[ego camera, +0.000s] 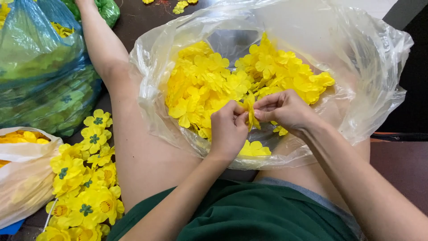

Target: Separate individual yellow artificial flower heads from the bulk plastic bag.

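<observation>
Hands: left hand [228,127] and right hand [285,108] both pinching one yellow fabric petal piece [250,111] over clear plastic bag of yellow petals [379,67], resting on lap for easy reach.

Dark green shorts [249,214] with a thin grey edge are worn, low in the frame. Both arms and legs are left bare; no sleeves are seen.

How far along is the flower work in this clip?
Done, it seems: a string of yellow flowers with green centres lies by the left leg. In hand: the left hand and right hand pinch one yellow petal piece over the clear bag. Left: a large heap of loose petals fills that bag.
</observation>
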